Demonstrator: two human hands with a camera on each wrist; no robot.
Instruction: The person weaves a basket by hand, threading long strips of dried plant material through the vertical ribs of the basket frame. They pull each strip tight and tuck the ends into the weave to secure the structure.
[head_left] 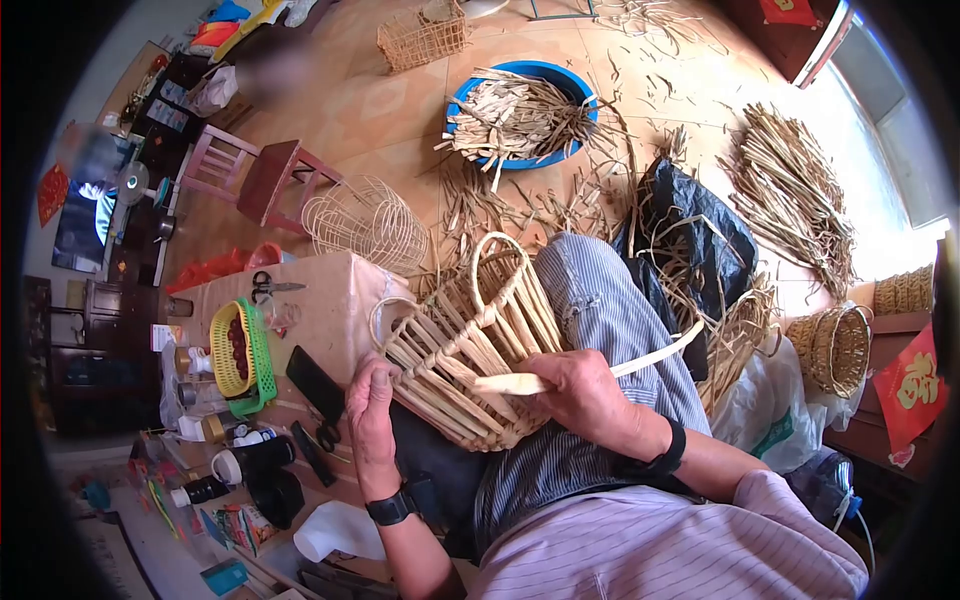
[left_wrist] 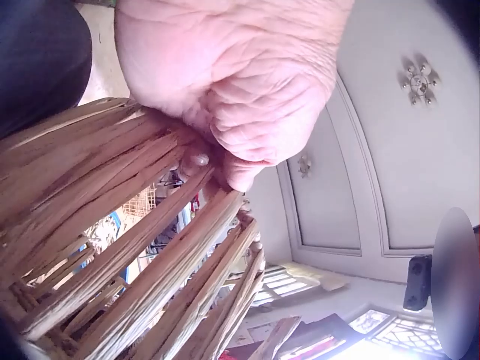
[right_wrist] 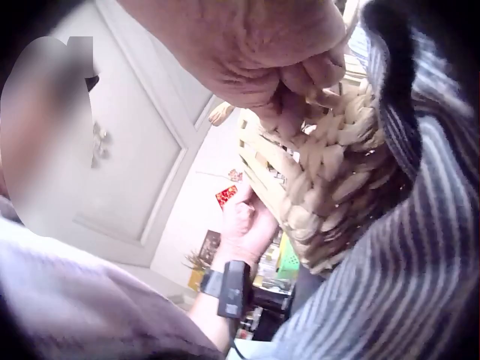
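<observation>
The lap (head_left: 625, 310) bears a basket (head_left: 480, 372) between grips (head_left: 374, 420) (head_left: 588, 398)

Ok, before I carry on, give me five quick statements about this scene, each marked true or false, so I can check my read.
1. The left hand grips the woven basket at its edge. True.
2. The right hand is empty. False: it holds a pale strip.
3. The blue tub stands upside down. False: the blue tub is upright on the floor, heaped with dried strips.
4. Scissors lie near the green basket. True.
5. The woven basket has no handle. False: a loop handle rises from it.
</observation>
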